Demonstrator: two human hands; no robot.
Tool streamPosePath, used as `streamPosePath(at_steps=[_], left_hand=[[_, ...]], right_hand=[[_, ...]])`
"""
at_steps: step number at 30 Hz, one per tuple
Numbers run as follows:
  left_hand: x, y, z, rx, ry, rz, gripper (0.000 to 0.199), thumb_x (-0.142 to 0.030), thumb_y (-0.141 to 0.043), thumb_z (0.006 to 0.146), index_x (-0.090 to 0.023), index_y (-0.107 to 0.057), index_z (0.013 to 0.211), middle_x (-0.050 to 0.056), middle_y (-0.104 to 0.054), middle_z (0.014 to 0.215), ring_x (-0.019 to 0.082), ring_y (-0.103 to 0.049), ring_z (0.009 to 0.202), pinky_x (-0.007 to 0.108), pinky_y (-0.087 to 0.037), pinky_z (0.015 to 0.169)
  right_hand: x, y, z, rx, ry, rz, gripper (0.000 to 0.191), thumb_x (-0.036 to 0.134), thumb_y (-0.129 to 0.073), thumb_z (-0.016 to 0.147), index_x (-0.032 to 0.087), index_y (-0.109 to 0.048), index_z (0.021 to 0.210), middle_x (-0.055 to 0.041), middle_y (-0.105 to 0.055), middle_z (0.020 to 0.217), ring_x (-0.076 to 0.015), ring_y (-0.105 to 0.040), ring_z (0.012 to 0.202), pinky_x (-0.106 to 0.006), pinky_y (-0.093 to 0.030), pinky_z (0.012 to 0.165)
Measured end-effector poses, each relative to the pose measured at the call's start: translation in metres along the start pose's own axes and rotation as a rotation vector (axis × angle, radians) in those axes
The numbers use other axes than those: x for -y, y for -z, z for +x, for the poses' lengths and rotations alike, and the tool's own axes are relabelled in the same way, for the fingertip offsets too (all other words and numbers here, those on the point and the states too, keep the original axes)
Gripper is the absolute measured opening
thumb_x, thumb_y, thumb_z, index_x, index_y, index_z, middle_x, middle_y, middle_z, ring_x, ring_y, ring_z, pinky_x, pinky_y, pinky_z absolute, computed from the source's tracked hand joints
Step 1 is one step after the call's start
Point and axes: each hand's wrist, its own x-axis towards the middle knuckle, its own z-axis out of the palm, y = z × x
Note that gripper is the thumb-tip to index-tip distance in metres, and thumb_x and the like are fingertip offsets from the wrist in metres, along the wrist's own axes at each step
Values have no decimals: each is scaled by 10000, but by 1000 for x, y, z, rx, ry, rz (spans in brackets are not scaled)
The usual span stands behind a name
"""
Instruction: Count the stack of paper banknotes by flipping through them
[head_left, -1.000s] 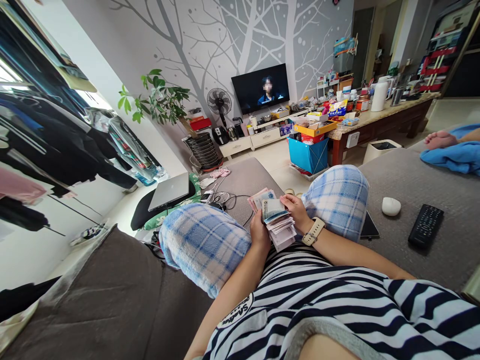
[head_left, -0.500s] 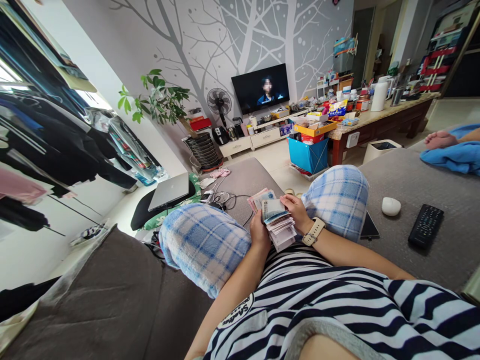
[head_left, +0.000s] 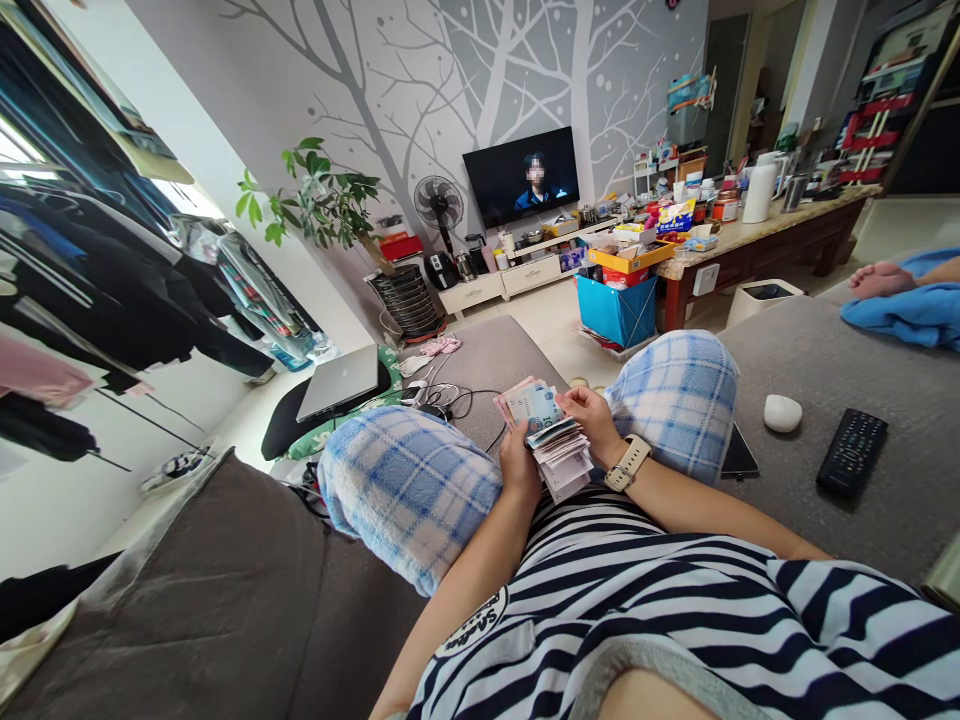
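A stack of banknotes [head_left: 564,462] is gripped in my left hand [head_left: 519,462], above my lap between the knees. Its lower part hangs folded over toward me in several layers. Flat at the top of the stack faces a bluish banknote [head_left: 537,405], with pinkish notes fanned out behind its left side. My right hand [head_left: 590,412], with a pale watch [head_left: 628,464] on the wrist, has thumb and forefinger closed at the right edge of that bluish note. The tips of my left fingers are hidden behind the stack.
To my right on the grey sofa [head_left: 795,385] lie a white mouse [head_left: 782,413], a remote control [head_left: 852,452] and a dark flat device [head_left: 739,455]. A laptop [head_left: 339,383] and cables are at the left. Another person's foot [head_left: 881,279] rests at the far right.
The greyish-green note side that faced up has been folded down toward me, and the bluish note beneath now shows. My left hand has hardly moved; my right has shifted slightly left.
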Motion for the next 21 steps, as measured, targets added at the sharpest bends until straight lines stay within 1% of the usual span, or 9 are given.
streamPosePath(at_steps=[3,7,11,13,16,21], left_hand=[[-1,0,-2,17,6,-5,283,-296,-800,591,-158,-681,807,30,-718,762,192,-678,711,335,-524,778],[-1,-1,-3,20,27,15,316,-257,-804,574,-151,-684,846,23,-699,735,191,-674,708,346,-518,795],[-2,-1,-3,19,30,20,300,-246,-796,562,-155,-674,821,28,-699,746,205,-680,742,346,-510,794],[-2,-1,-2,2,19,26,279,-261,-790,574,-156,-674,805,21,-692,733,206,-678,745,341,-508,789],[-1,0,1,-25,5,52,250,-316,-760,627,-150,-695,802,19,-696,735,200,-673,743,327,-504,773],[2,0,6,-15,12,39,331,-334,-738,661,-113,-735,908,53,-729,817,195,-677,765,314,-504,782]], right_hand=[[-2,0,2,-42,-2,12,445,556,-803,595,215,-526,674,55,-491,585,-117,-411,558,-277,-336,549],[-2,1,2,-7,-18,-33,388,549,-727,672,219,-529,622,44,-464,573,-130,-408,562,-288,-335,549],[-1,3,1,13,-5,-81,370,533,-696,689,221,-526,585,40,-450,554,-137,-397,560,-292,-326,547],[-1,3,1,11,14,-95,371,535,-680,699,223,-518,580,38,-446,557,-139,-393,563,-293,-324,550],[0,3,0,21,37,-107,397,555,-645,731,228,-489,568,36,-422,560,-139,-379,559,-296,-313,549],[1,2,-1,52,47,-77,408,555,-644,753,225,-489,569,37,-397,567,-134,-360,559,-292,-295,546]])
